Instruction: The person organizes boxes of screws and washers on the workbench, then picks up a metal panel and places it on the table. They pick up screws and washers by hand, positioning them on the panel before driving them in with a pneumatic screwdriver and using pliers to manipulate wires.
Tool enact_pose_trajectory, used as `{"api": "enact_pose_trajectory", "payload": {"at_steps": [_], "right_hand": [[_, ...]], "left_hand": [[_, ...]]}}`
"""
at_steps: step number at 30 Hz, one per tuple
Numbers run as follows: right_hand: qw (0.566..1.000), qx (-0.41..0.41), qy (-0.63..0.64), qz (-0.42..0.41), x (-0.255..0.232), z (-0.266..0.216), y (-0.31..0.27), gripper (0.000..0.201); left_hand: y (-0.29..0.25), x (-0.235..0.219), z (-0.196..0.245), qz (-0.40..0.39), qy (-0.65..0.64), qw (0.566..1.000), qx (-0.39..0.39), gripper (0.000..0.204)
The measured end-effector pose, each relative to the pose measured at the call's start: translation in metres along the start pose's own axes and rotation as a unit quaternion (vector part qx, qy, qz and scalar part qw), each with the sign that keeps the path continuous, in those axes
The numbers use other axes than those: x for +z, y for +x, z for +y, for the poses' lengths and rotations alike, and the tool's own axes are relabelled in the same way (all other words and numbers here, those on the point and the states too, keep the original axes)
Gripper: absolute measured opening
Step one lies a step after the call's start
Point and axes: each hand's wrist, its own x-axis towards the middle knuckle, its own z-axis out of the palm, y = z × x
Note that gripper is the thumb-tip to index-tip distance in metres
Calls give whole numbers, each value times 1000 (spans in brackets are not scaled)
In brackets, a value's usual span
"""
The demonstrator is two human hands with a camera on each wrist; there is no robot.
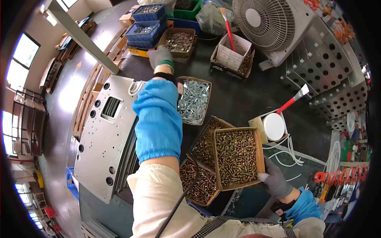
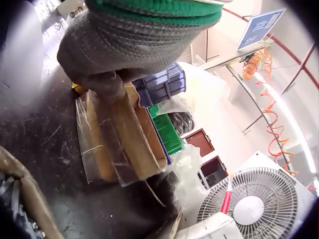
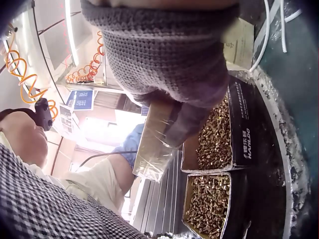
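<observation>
My right hand (image 1: 276, 180), in a grey glove, grips the lower right corner of a cardboard box (image 1: 260, 152) filled with small brass-coloured screws (image 1: 236, 156). In the right wrist view the thumb (image 3: 187, 122) presses the wall of this box (image 3: 157, 137), which is held above other screw boxes. My left hand (image 1: 160, 57), also gloved, reaches far forward. Its fingers hold the edge of another taped cardboard box (image 2: 132, 142), which contains silvery and brownish metal parts (image 1: 178, 41). Most of those fingertips are hidden behind the box wall.
Two open boxes of brass-coloured screws (image 1: 198, 184) lie under and beside the raised box. A box of silver screws (image 1: 193, 101) sits beside the left forearm. Stacked metal plates (image 1: 105, 139) stand left; blue bins (image 1: 143, 33), a fan (image 1: 264, 23) and a white-lidded tub (image 1: 274, 127) surround the area.
</observation>
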Motion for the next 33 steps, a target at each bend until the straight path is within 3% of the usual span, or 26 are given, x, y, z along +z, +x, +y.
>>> {"api": "enact_pose_trajectory", "payload": {"at_steps": [1, 2, 4, 9, 12, 16, 17, 18, 20, 21, 23, 24, 27, 28, 29, 30, 31, 32, 33], "right_hand": [[1000, 5, 17, -5, 2, -3, 3, 79], [999, 9, 35, -9, 8, -7, 5, 78], [997, 14, 75, -12, 15, -6, 7, 75], [980, 3, 200, -14, 32, -16, 19, 70], [983, -47, 179, 15, 34, -17, 32, 70], [985, -44, 166, 18, 48, -53, 53, 65], [984, -51, 170, 34, 54, -58, 62, 61], [982, -71, 174, 24, 59, -65, 75, 63], [973, -126, 193, 6, 70, -77, 108, 60], [965, -162, 207, -3, 74, -81, 130, 55], [950, -193, 246, -16, 81, -91, 182, 43], [945, -200, 258, -6, 84, -94, 213, 38], [935, -196, 291, 51, 102, -128, 294, 26], [936, -154, 303, 93, 105, -142, 314, 22], [966, -243, 54, 75, 96, -144, 342, 25], [873, -328, -325, 154, 87, -146, 369, 34], [725, -400, -506, 242, 78, -148, 397, 45], [715, -432, -502, 224, 65, -142, 441, 46], [702, -410, -541, 217, 67, -150, 446, 42]], "left_hand": [[-27, -10, 7, 10, 53, 992, 116, 54], [-47, -19, 17, -55, 133, 970, 195, 61], [-60, -5, 16, -213, 330, 887, 242, 65], [-53, 10, 6, -214, 305, 901, 224, 60], [-41, 4, 9, -225, 291, 905, 215, 51], [-42, 0, -1, -228, 332, 883, 243, 70], [-54, -13, 2, -271, 303, 893, 192, 80], [-71, -27, 1, -265, 281, 907, 167, 78], [-95, -61, -7, -283, 240, 910, 188, 64], [-89, -58, -44, -315, 171, 919, 163, 56], [-106, -88, -69, -305, 175, 917, 187, 47], [-142, -130, -62, -266, 249, 904, 225, 45], [-167, -173, -87, -282, 251, 920, 105, 49], [-168, -178, -107, -293, 231, 925, 79, 49], [-170, -183, -121, -301, 167, 938, 44, 48], [-172, -184, -135, -307, 154, 937, 66, 46], [-168, -185, -146, -309, 141, 936, 91, 44], [-165, -185, -155, -309, 129, 935, 115, 42], [-165, -190, -150, -322, 125, 934, 94, 37]]}}
